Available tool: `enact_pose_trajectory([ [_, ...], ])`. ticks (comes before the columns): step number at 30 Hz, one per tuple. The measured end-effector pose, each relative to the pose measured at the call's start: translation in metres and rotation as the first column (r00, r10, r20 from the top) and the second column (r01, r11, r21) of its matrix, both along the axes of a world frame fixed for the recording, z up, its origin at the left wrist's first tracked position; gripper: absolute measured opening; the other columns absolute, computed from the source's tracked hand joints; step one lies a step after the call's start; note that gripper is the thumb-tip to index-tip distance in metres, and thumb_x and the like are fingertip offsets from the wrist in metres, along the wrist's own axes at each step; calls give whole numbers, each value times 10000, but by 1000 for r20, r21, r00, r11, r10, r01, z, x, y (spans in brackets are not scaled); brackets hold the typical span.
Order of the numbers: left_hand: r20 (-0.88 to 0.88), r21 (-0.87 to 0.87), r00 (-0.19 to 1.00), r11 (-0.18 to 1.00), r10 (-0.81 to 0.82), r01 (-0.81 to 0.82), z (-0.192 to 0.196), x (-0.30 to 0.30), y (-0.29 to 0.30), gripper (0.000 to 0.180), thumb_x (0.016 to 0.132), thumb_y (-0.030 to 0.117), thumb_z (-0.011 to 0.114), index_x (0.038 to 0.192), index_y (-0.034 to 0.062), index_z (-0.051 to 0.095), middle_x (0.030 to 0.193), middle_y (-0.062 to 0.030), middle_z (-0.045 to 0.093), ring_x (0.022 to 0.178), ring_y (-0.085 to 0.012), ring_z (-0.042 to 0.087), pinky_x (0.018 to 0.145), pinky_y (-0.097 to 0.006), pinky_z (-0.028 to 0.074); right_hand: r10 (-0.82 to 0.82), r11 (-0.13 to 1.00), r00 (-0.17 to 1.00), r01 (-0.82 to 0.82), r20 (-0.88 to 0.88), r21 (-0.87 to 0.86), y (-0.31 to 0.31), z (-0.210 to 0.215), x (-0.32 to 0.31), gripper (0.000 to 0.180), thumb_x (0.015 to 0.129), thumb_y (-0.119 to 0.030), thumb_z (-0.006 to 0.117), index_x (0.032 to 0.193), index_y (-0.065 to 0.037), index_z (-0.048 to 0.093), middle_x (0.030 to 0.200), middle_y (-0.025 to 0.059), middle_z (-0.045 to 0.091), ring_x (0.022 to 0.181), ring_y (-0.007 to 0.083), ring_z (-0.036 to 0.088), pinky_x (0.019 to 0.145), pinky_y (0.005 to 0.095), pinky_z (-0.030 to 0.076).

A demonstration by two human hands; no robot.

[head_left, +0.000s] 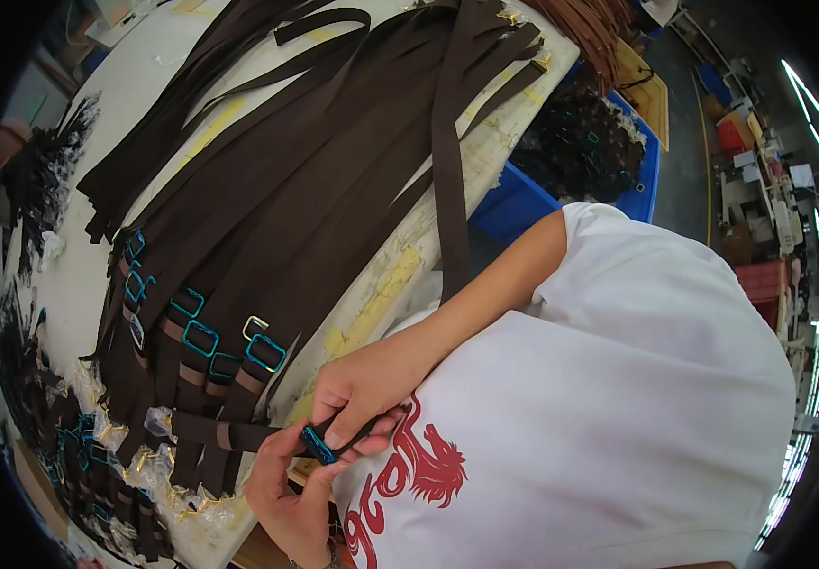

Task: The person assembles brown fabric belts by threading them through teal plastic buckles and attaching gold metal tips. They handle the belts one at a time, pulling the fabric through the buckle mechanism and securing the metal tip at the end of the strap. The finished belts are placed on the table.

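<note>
A dark brown belt strap [196,429] runs off the table's near edge to my hands, with a lighter brown keeper loop round it. At its end is a rectangular buckle [318,445] covered in shiny blue film. My left hand [291,486] pinches this buckle between thumb and fingers. Just above it, my right hand [362,391] is closed on the strap's end beside the buckle; its fingertips partly hide the strap there. Many similar straps [305,180] lie side by side on the table, several with blue-filmed buckles [201,339] at their near ends.
The white table [386,294] has yellow tape along its worn edge. Crumpled clear plastic pieces [149,465] lie near the left hand. A blue crate [523,204] of dark straps and buckles stands beyond the right arm. Brown strips [590,33] hang at the far corner.
</note>
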State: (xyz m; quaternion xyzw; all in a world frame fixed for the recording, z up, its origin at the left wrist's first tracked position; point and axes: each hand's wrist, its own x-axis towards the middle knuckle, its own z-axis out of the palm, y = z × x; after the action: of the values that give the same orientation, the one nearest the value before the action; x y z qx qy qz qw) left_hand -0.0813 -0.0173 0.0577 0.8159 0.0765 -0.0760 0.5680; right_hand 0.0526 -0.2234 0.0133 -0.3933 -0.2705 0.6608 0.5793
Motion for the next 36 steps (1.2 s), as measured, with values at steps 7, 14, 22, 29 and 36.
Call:
enact_pose_trajectory([
  [7,28,17,999,999,-47,46,-4,-2,2,589,647,-118,815,1220,-90,681,1148,-119,727,994,-180,707,931,-318,558,-28,1000,997,27,72,5,-4,-1,-2,310,1074,-268,578,928,-28,711,690,-12,664,549,28,509,501,214,396],
  [14,65,8,998,1000,5,-5,-4,7,-4,592,696,-117,787,1274,-89,664,1192,-131,705,1075,-215,688,991,-335,529,-95,991,985,108,143,-84,-3,7,3,298,1057,-294,605,973,-30,715,728,6,681,609,68,574,566,252,453],
  [22,476,311,872,949,-110,-50,42,24,14,535,885,-16,655,1411,-93,598,1427,-235,553,1337,-344,559,1122,-447,465,-571,789,585,198,576,582,37,31,42,493,1024,-301,695,1387,-19,516,1213,152,641,970,278,659,806,406,535],
  [29,663,400,739,779,119,-484,73,63,6,372,1138,143,455,1355,-88,650,1288,-165,716,1133,-232,689,916,-317,577,-665,732,309,87,680,676,70,85,81,330,998,-277,694,1168,3,655,951,161,750,908,356,723,789,449,557],
  [36,779,616,545,534,-309,-579,118,97,15,334,1126,140,497,1289,-85,684,1284,-184,714,1233,-279,652,1057,-399,519,-697,617,392,-98,600,781,119,113,128,413,1004,-384,705,1041,27,712,894,141,746,880,273,719,794,413,540],
])
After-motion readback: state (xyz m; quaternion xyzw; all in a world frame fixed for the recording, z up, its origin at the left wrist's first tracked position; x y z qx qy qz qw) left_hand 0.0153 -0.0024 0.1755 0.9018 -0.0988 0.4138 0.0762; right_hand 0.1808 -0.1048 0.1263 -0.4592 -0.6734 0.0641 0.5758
